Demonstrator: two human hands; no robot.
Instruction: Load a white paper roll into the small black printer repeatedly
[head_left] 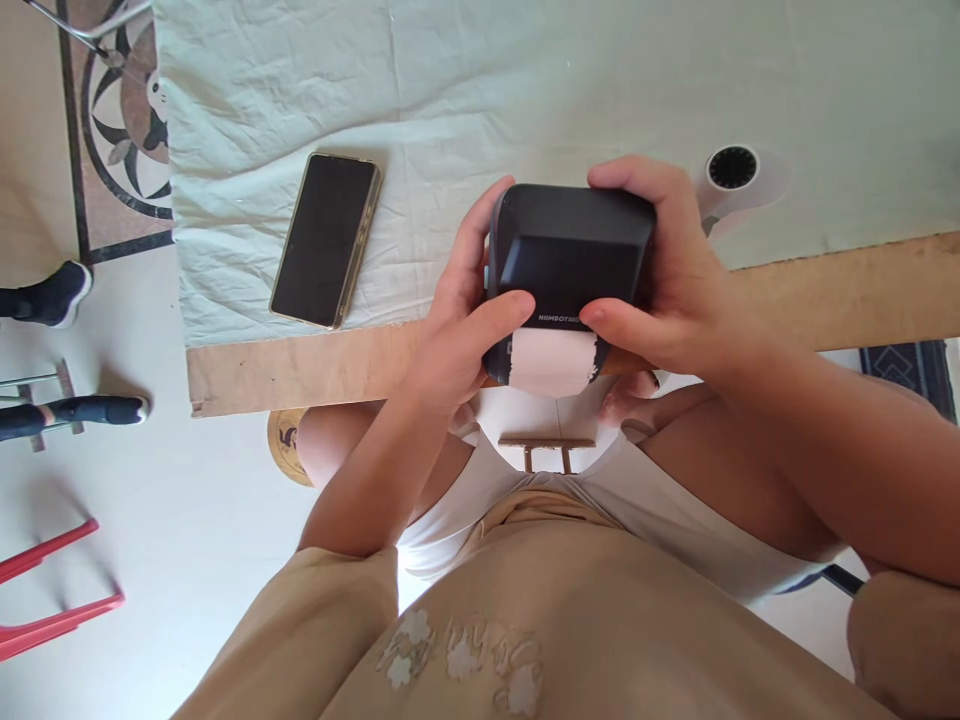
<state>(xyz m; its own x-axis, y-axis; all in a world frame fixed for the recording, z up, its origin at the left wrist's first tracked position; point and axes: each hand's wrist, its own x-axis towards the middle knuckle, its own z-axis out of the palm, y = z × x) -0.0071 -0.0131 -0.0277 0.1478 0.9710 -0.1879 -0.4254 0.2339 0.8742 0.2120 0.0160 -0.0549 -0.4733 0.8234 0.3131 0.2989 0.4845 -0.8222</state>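
Observation:
Between my two hands is a black label printer [574, 265] with "NIIMBOT" lettering near its front edge. A strip of white label paper [555, 362] curls out of the side facing me, its edges ragged. My left hand [476, 300] grips the printer's left side, thumb on the top face and fingers along the side. My right hand [667, 265] holds the right side, its index finger at the far corner and its thumb near the lettering. The printer is held over the table's near edge; its underside is hidden.
A smartphone [325, 240] with a dark screen lies on the pale green tablecloth [480, 90] at left. To the right stands a white cylindrical object with a dark round top [733, 168]. A bare wooden edge [315, 370] borders the cloth. Red stool legs [60, 600] and other people's feet [56, 293] show at far left.

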